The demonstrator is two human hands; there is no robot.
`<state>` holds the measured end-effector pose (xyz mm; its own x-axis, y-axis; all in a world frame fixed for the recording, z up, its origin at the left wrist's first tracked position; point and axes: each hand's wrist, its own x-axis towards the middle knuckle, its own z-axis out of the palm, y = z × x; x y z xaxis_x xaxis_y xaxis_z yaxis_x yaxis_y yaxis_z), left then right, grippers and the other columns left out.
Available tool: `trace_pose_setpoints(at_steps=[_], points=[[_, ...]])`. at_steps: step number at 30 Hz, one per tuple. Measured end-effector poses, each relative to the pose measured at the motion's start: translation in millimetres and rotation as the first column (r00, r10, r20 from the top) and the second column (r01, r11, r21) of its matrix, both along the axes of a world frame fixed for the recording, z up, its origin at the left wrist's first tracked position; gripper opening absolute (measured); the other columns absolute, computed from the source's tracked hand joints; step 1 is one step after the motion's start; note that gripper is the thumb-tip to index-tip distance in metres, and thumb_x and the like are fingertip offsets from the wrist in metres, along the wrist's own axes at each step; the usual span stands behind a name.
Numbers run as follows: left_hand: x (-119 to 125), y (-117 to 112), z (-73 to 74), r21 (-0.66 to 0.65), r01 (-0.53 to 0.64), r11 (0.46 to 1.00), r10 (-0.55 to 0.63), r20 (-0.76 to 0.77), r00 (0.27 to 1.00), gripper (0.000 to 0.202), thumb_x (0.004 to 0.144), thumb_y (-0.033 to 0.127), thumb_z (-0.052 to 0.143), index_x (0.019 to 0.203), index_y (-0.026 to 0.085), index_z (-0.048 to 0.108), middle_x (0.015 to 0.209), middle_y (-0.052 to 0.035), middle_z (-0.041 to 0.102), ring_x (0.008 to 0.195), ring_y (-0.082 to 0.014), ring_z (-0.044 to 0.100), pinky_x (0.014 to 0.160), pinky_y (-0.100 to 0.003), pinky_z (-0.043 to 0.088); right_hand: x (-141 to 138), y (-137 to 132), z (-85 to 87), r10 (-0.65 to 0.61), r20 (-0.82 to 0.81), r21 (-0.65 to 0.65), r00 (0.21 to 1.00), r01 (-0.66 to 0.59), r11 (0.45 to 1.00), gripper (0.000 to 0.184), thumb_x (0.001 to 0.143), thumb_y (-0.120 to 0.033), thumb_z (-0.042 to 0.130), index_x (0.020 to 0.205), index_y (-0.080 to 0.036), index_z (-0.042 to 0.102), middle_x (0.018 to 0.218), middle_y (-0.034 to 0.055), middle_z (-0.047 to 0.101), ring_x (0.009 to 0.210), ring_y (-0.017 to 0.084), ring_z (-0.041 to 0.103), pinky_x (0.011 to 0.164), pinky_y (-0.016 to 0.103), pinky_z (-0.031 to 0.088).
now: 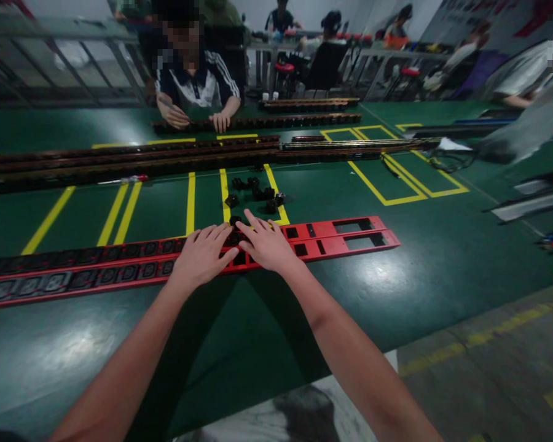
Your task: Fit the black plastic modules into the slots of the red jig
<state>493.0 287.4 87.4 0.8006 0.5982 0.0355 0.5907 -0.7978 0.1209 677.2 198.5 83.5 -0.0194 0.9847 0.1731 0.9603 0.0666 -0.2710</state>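
Two long red metal strips lie side by side on the bench: a back strip [323,228] and a front strip [334,247]. Black power sockets [129,272] fill their left part, while the right ends show bare cut-outs. My left hand [200,255] rests flat over the strips, fingers stretched forward and thumb out. Beside it, my right hand [268,244] lies across them with fingers spread, its fingertips close to a black socket between the hands. Whether either hand touches that socket I cannot tell. Several loose black sockets [258,191] are scattered just beyond my fingers.
A screwdriver with a red handle [141,178] lies beside long dark strips [175,153] across the green bench [442,245]. Opposite, a co-worker [196,80] has both hands at another dark strip. A cable [451,161] and plastic wrap [525,132] are at the right.
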Motion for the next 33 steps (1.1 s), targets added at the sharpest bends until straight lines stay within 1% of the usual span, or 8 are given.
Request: trace_pose_setpoints(at_steps=[9,12,18,21,25,28,31,33], points=[[0.8,-1.6,1.7,0.018,0.009,1.0,-0.009,0.005,1.0,0.063,0.1,0.051,0.033,0.152,0.016,0.04,0.156,-0.0134,0.048,0.142,-0.0323,0.044,0.114,-0.055,0.035,0.2,0.1,0.5,0.03,0.031,-0.006,0.999,-0.03,1.0,0.046,0.107,-0.038,0.035,0.15,-0.025,0.046,0.16,0.0084,0.043,0.134,0.033,0.052,0.107,0.058,0.042],[1.8,-3.0,1.7,0.035,-0.015,0.999,0.015,0.01,1.0,0.061,0.099,0.049,0.035,0.152,0.018,0.04,0.159,-0.0128,0.044,0.144,-0.0329,0.042,0.116,-0.055,0.034,-0.6,0.3,1.2,0.034,0.02,0.003,0.999,-0.034,0.999,0.043,0.106,-0.035,0.037,0.145,-0.023,0.051,0.154,0.0083,0.051,0.131,0.032,0.053,0.107,0.057,0.042],[1.7,-1.1,-0.5,0.023,-0.004,1.0,0.004,-0.018,1.0,0.06,0.099,0.048,0.034,0.151,0.018,0.043,0.161,-0.0114,0.04,0.148,-0.0336,0.038,0.117,-0.057,0.032,-1.4,4.3,0.2,0.049,0.005,0.015,0.999,-0.049,0.999,0.045,0.105,-0.033,0.04,0.149,-0.029,0.045,0.169,0.0037,0.024,0.144,0.033,0.04,0.113,0.06,0.037],[0.6,0.3,-1.1,0.026,0.015,1.0,-0.015,-0.011,1.0,0.06,0.1,0.047,0.033,0.15,0.015,0.043,0.159,-0.0144,0.044,0.148,-0.0322,0.037,0.116,-0.056,0.033,-1.7,5.1,1.0,0.073,-0.012,0.008,0.997,-0.073,0.997,0.049,0.106,-0.033,0.036,0.155,-0.03,0.035,0.166,0.0052,0.031,0.141,0.032,0.043,0.114,0.062,0.035],[0.8,0.4,0.8,0.008,0.031,0.999,-0.031,0.027,0.999,0.057,0.099,0.046,0.036,0.147,0.017,0.046,0.152,-0.0147,0.053,0.142,-0.0305,0.046,0.113,-0.055,0.036,-3.1,2.4,4.7,-0.039,-0.01,0.027,0.999,0.039,0.999,0.051,0.105,-0.042,0.041,0.153,-0.025,0.04,0.143,0.0133,0.053,0.125,0.032,0.052,0.105,0.056,0.044],[1.7,-0.2,2.4,-0.004,0.031,1.0,-0.031,0.057,0.998,0.053,0.098,0.044,0.039,0.145,0.02,0.048,0.147,-0.012,0.058,0.136,-0.0295,0.052,0.111,-0.053,0.038,-3.6,1.0,5.9,-0.166,-0.022,0.039,0.986,0.167,0.985,0.046,0.103,-0.045,0.045,0.143,-0.022,0.052,0.128,0.0146,0.057,0.117,0.031,0.055,0.1,0.054,0.046],[1.9,-0.3,2.6,0.007,0.019,1.0,-0.019,0.05,0.999,0.052,0.098,0.045,0.038,0.143,0.02,0.051,0.144,-0.0121,0.06,0.133,-0.0303,0.054,0.11,-0.052,0.039,-2.2,1.7,4.1,-0.248,-0.061,0.067,0.967,0.252,0.965,0.037,0.103,-0.04,0.047,0.132,-0.019,0.059,0.138,0.0155,0.053,0.12,0.032,0.054,0.102,0.054,0.045],[1.7,-0.1,2.2,0.014,0.015,1.0,-0.015,0.047,0.999,0.052,0.099,0.046,0.038,0.143,0.021,0.051,0.144,-0.0123,0.06,0.134,-0.0305,0.054,0.11,-0.052,0.038,-0.7,2.3,2.5,-0.231,-0.078,0.078,0.97,0.237,0.968,0.037,0.103,-0.035,0.046,0.136,-0.021,0.056,0.152,0.0143,0.045,0.128,0.033,0.051,0.106,0.055,0.043]])
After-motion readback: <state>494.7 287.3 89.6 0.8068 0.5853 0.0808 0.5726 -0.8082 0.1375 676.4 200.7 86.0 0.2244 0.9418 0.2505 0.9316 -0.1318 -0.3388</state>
